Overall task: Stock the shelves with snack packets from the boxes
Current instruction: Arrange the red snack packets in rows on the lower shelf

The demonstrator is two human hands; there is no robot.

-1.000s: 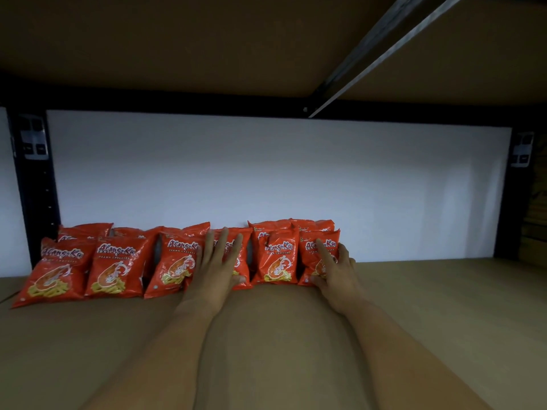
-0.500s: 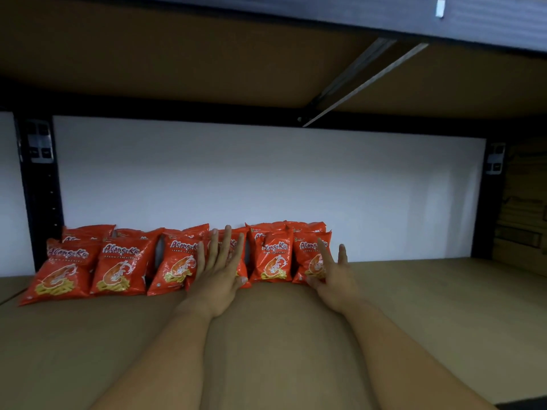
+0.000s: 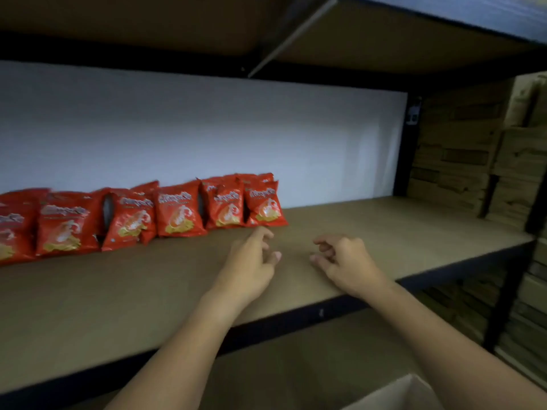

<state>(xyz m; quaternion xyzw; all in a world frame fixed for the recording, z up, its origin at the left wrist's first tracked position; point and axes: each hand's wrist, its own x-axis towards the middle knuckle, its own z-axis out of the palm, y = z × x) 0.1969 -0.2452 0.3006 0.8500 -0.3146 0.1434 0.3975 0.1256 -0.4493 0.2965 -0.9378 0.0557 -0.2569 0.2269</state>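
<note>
Several red snack packets (image 3: 177,210) stand in a row along the back left of the wooden shelf (image 3: 384,232), leaning against the white back wall. The rightmost packet (image 3: 265,204) ends the row near the shelf's middle. My left hand (image 3: 251,261) hovers over the shelf board just in front of that packet, fingers loosely curled and holding nothing. My right hand (image 3: 344,261) hangs beside it to the right, also loosely curled with nothing in it. Both hands are apart from the packets.
The shelf's dark metal front edge (image 3: 296,318) runs below my wrists. An upper shelf board (image 3: 384,39) hangs overhead. Stacked cardboard boxes (image 3: 461,149) stand to the right past the black upright. A corner of a box flap (image 3: 396,395) shows at the bottom.
Both hands have let go of the packets and drawn back toward the shelf's front. The view has swung right and pulled away, showing the shelf edge and boxes.
</note>
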